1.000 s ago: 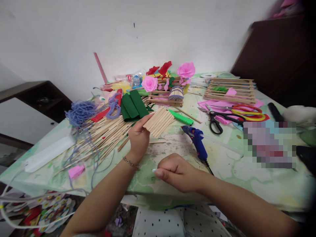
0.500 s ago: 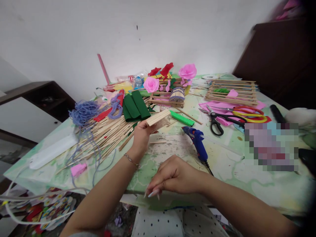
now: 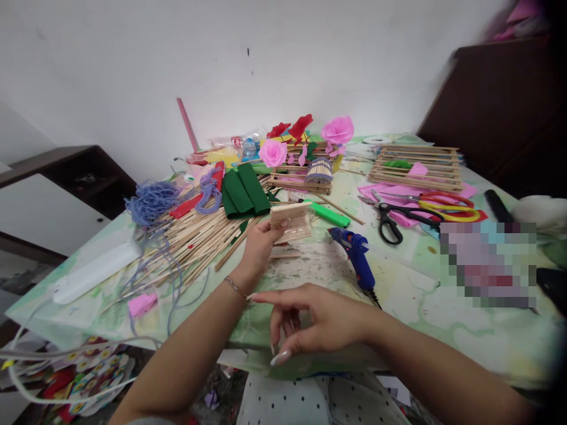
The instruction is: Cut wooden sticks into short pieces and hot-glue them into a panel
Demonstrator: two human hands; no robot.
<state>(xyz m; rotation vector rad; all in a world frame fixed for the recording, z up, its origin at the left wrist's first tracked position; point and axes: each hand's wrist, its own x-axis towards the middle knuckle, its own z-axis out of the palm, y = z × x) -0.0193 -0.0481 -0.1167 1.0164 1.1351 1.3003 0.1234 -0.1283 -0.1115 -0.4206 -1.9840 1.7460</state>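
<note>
My left hand [image 3: 262, 241] grips a small panel of wooden sticks [image 3: 292, 223] laid side by side, tilted above the table; a film of clear glue or plastic seems to show at its edge. Near the table's front edge, my right hand [image 3: 305, 324] hangs in the air, fingers apart, index finger stretched toward my left wrist, holding nothing. A blue hot glue gun [image 3: 357, 257] lies to the right of the panel. Just behind the panel is a bright green utility knife [image 3: 330, 215]. One loose stick [image 3: 286, 256] rests below the panel.
Left lie a heap of long sticks [image 3: 195, 242], green crepe paper [image 3: 243, 189] and purple yarn [image 3: 153, 200]. Paper flowers [image 3: 273, 153] and a small stick structure [image 3: 319, 171] stand behind. Black-handled scissors [image 3: 390, 227] and a stick frame [image 3: 414, 168] are on the right.
The panel in my left hand has turned, so its flat face with the sticks now shows. My right hand's fingers have spread, with the index finger stretching out leftward.
</note>
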